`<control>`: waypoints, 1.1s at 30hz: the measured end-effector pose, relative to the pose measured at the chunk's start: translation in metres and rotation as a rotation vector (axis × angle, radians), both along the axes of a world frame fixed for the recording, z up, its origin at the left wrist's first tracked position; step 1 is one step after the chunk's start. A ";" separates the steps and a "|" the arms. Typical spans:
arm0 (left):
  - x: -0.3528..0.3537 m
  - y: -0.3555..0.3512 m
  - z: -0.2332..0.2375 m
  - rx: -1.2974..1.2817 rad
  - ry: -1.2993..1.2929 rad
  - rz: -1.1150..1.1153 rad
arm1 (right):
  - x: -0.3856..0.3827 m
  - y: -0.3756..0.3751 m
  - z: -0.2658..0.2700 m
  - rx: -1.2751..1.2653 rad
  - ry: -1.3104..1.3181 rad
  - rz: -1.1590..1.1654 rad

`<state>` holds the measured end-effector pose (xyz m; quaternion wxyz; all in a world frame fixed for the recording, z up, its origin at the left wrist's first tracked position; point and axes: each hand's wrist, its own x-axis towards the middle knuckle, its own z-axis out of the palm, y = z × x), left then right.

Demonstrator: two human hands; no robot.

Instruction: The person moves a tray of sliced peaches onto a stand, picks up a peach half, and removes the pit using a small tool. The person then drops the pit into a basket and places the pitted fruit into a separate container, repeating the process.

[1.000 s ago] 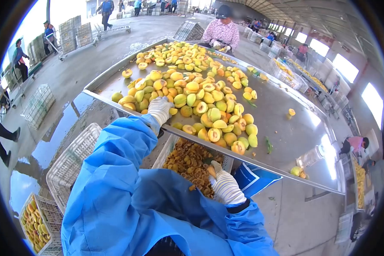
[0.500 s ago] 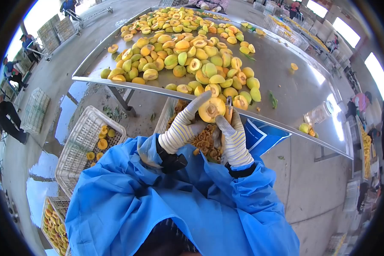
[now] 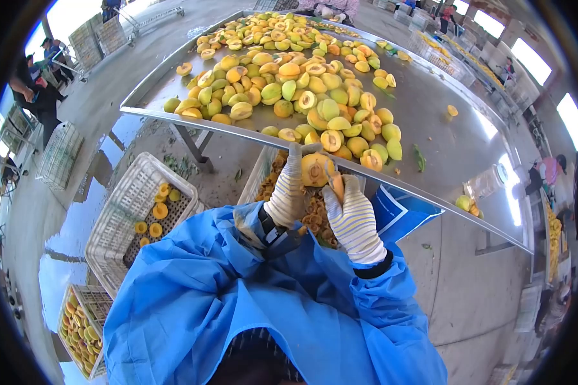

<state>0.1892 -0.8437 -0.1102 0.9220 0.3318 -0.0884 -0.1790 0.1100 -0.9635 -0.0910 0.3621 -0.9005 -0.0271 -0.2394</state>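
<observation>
My left hand (image 3: pixel 288 192), in a striped glove, grips a halved yellow fruit (image 3: pixel 315 169) with its cut face toward me. In my gloved right hand (image 3: pixel 353 221) is a small tool with an orange-brown handle (image 3: pixel 336 184), its tip at the cut face. Both hands are just off the near edge of a metal table (image 3: pixel 456 154), where many yellow-green fruits (image 3: pixel 331 109) lie heaped, some of them halved. Below the hands, a crate holds brown scraps (image 3: pixel 316 221), partly hidden by my hands and sleeves.
A white crate (image 3: pixel 119 224) with a few fruit halves stands at the left. Below it is a fuller crate (image 3: pixel 80 330). A blue bag or box (image 3: pixel 395 212) sits under the table edge. Several people are in the background, one standing at the far left (image 3: pixel 38 96).
The tool has come over the fruit's cut face, and my right hand has turned. The fruit sits lower against the left hand. The view has shifted slightly, and a person at the left has moved.
</observation>
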 end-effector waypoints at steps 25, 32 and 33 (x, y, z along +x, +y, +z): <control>0.016 0.021 -0.002 0.494 -0.193 -0.158 | -0.002 -0.005 -0.025 -0.016 0.390 0.219; 0.005 -0.001 -0.023 0.243 -0.131 0.055 | 0.004 -0.010 -0.026 0.150 0.417 0.208; 0.005 0.000 -0.025 0.243 -0.119 0.038 | 0.001 -0.008 -0.024 0.047 0.370 0.184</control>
